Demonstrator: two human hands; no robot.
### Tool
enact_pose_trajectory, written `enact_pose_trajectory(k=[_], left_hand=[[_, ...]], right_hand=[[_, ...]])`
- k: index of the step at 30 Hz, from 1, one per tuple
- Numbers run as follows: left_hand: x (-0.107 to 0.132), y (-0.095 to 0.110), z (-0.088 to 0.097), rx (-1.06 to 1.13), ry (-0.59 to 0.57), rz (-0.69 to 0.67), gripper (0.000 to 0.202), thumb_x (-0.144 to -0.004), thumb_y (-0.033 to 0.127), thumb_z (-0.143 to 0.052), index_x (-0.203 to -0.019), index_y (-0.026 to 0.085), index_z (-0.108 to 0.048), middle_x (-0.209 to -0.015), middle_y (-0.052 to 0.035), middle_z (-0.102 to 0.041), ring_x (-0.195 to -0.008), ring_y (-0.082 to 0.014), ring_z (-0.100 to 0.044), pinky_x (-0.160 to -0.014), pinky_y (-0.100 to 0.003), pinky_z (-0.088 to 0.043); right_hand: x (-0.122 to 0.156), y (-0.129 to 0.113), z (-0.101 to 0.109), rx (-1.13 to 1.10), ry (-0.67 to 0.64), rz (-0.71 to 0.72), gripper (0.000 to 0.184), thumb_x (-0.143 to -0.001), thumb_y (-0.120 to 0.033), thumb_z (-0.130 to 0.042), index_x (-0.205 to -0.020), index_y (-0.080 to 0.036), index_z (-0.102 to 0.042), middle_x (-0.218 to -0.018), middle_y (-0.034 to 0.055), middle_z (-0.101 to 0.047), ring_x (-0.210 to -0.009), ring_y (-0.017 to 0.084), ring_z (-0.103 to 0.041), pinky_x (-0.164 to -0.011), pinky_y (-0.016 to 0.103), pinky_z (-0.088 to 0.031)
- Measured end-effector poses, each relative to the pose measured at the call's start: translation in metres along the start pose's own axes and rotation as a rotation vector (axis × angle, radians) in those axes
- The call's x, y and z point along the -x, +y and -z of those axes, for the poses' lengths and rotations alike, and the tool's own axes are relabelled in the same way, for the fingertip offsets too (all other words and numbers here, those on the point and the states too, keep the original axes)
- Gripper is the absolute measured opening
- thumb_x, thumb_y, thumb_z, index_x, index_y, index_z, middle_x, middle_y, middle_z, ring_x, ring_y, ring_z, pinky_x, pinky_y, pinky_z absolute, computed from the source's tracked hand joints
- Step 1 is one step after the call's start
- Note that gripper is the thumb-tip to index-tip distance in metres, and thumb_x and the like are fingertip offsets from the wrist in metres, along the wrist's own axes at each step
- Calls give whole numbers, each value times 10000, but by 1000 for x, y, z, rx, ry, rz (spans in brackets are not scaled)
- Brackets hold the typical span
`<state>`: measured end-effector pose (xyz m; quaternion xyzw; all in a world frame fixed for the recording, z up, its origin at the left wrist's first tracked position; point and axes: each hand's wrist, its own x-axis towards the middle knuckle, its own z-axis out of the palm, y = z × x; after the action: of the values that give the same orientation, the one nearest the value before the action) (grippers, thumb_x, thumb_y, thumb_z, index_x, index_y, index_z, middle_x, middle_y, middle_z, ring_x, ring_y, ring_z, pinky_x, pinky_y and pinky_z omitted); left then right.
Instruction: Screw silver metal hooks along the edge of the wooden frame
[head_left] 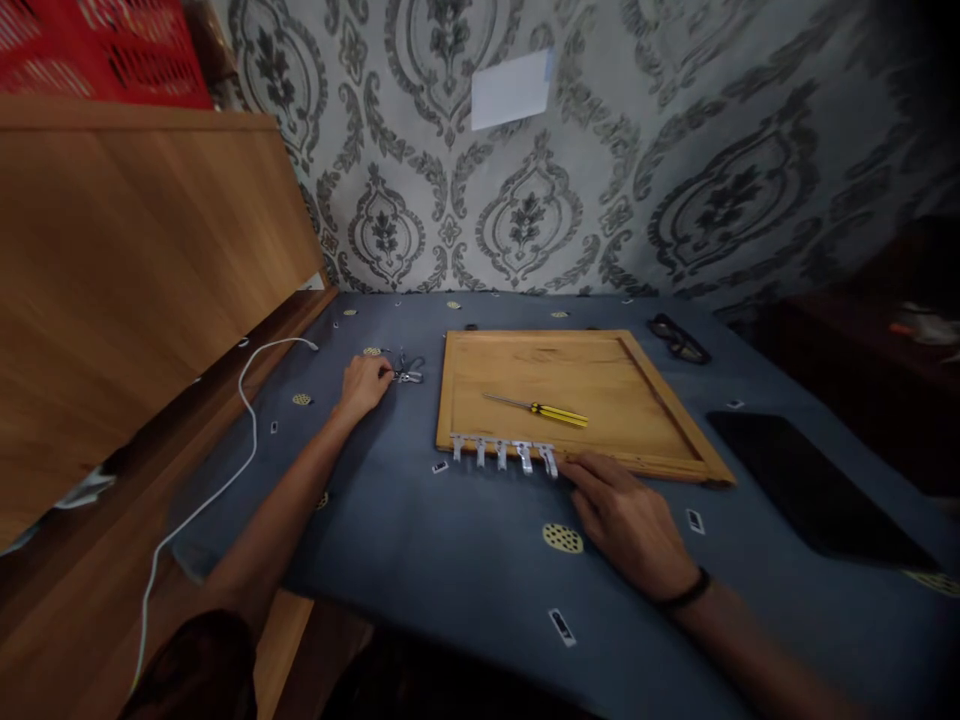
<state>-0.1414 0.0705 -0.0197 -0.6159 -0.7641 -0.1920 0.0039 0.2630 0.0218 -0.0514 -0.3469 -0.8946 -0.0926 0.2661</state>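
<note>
A wooden framed board (547, 370) lies on the blue cloth. Along its front edge sits a row of several small silvery metal pieces (502, 455). My right hand (630, 515) rests at that edge, index finger stretched to the right end of the row, at or touching the last piece. It appears to hold nothing. Left of the board, my left hand (366, 385) has its fingertips pinched together at a small pile of similar metal pieces (409, 374). Whatever is between those fingertips is hidden. A screwdriver (559, 413) with a yellow and black handle lies on the board.
Dark-framed glasses (679, 340) lie behind the board on the right, and a flat black object (817, 490) sits nearer. A white cable (253, 420) runs along the left side beside a wooden cabinet (150, 300). A patterned wall (465, 200) stands at the back.
</note>
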Motion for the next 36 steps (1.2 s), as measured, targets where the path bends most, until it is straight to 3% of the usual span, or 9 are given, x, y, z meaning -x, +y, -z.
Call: enact_pose_trajectory(k=[11,13,14,16,22,26,28,32,36], left_hand=[[-4,0,3,-165,-79,-10,362,-986,381,-645,-1288,182,-617,-1299,-104,-637,-1106,-239,-659,-930,-451,-584],[-4,0,3,-153,-71,-30,280,-982,377,-647,-1170,171,-661,-1175,-80,-681,-1030,-216,-673,-901,-423,-580],[-4,0,2,-139,-55,-43,143,-961,325,-648,-994,197,-701,-1018,-66,-713,-965,-234,-679,-872,-407,-569],[-4,1,2,-98,-23,-71,119,-900,278,-635,-797,231,-673,-829,-46,-697,-870,-265,-671,-814,-397,-545],[4,7,20,36,4,-151,175,-860,382,-549,-779,243,-617,-798,-18,-647,-786,-250,-587,-784,-397,-483],[19,30,44,101,-32,-134,227,-880,444,-534,-858,240,-631,-810,11,-661,-714,-199,-582,-706,-324,-459],[28,49,51,172,-181,-103,263,-871,447,-562,-933,207,-652,-861,-11,-692,-736,-191,-607,-708,-304,-457],[49,85,51,260,-345,-163,316,-823,506,-526,-861,220,-654,-822,-23,-715,-725,-209,-619,-701,-310,-448],[69,93,45,226,-433,-178,290,-835,499,-488,-835,237,-613,-747,-6,-698,-656,-201,-613,-634,-298,-415]], right_hand=[[-1,-7,8,-48,34,9,330,-885,-61,-456,-1047,-166,-724,-910,84,-711,-843,204,-667,-697,295,-565],[-1,-11,11,-60,-8,-25,354,-883,-47,-455,-1077,-180,-720,-924,77,-706,-866,193,-656,-695,280,-545],[-1,-12,12,-66,-38,-43,372,-880,-37,-458,-1104,-185,-716,-954,76,-706,-898,188,-653,-722,275,-544],[-2,-14,13,-70,-93,-85,397,-877,-29,-472,-1159,-186,-702,-968,72,-700,-923,186,-637,-733,273,-536],[-1,-17,14,-73,-171,-147,354,-903,-37,-502,-1162,-187,-689,-976,64,-686,-944,180,-608,-722,260,-505],[-1,-18,15,-79,-158,-145,334,-915,-48,-494,-1144,-190,-691,-955,66,-686,-926,182,-609,-715,264,-498],[-1,-17,15,-80,-151,-142,355,-919,-56,-491,-1180,-195,-688,-937,66,-684,-903,181,-609,-705,266,-496],[-1,-17,17,-86,-137,-126,391,-925,-56,-467,-1223,-189,-683,-922,67,-678,-890,187,-605,-705,280,-508],[-1,-17,18,-98,-129,-122,389,-935,-62,-448,-1217,-182,-688,-908,73,-671,-897,190,-600,-698,276,-509]])
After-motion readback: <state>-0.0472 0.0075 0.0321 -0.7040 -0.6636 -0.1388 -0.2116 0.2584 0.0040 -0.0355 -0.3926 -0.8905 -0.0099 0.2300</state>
